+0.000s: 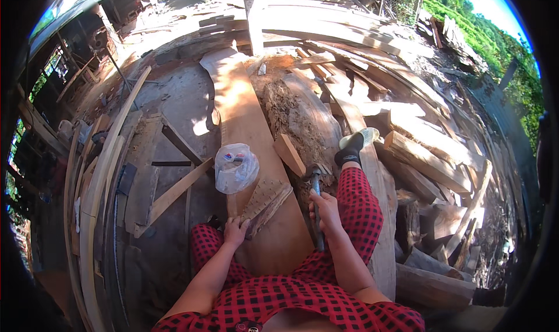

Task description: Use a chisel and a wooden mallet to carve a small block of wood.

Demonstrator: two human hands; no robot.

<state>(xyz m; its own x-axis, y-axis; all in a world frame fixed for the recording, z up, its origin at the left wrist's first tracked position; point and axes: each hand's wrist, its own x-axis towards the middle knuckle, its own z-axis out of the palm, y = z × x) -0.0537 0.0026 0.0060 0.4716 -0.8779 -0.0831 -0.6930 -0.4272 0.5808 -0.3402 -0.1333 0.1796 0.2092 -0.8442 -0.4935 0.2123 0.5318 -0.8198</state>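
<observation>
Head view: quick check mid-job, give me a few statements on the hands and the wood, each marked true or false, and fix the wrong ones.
1. The right hand grips a tool. True.
2. Both hands hold the tool. False: only the right does; the left hand touches a rough wood piece.
3. The rough wood piece rests on the long board. True.
4. The plastic bag lies to the right of the tool. False: the plastic bag is to its left.
5. The trousers are red and black checked. True.

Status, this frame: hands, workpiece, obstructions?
Left hand at edge of rough wood piece; right hand gripping hammer. Rough wood piece lying on broad plank. Plastic bag just beyond.
</observation>
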